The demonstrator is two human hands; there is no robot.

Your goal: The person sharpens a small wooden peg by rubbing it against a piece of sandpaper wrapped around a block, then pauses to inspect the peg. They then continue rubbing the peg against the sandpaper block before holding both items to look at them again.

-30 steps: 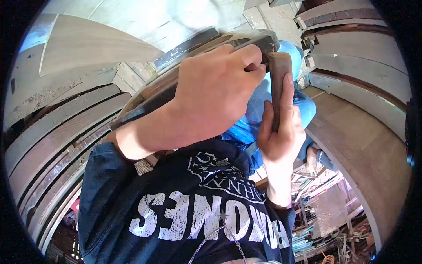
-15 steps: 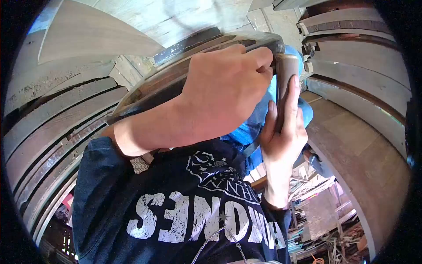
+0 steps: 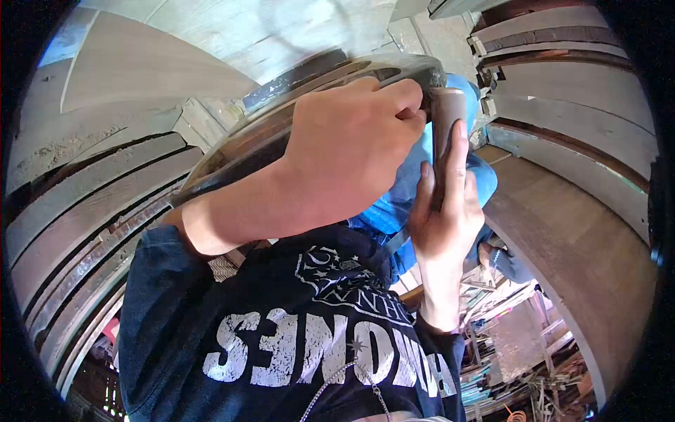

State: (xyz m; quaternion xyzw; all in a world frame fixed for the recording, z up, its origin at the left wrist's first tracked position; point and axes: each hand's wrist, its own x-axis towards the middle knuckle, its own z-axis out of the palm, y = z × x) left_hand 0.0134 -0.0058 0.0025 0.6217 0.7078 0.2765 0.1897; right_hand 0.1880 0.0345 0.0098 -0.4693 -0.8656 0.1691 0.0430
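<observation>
My left hand [image 3: 355,144] is closed in a fist, its back toward me, in front of a long curved brown panel with dark edges [image 3: 235,151]. The thumb and forefinger pinch together close to the upper end of a brown bar [image 3: 448,116]. What they hold, if anything, is hidden. My right hand [image 3: 450,218] grips that bar from below, with the forefinger stretched along its side and the thumb on the near side. The bar stands almost upright in view and has a pale, worn top end. Blue jeans [image 3: 404,179] show behind both hands.
Stacked boards [image 3: 105,186] line the left side, and more planks [image 3: 562,67] stand at the upper right. A wide brown board [image 3: 562,218] runs down the right. Wood scraps and sticks [image 3: 520,359] litter the lower right. A pale plank surface [image 3: 316,21] lies beyond.
Both hands, the brown bar and the curved panel appear slightly further left in view. The grips look the same.
</observation>
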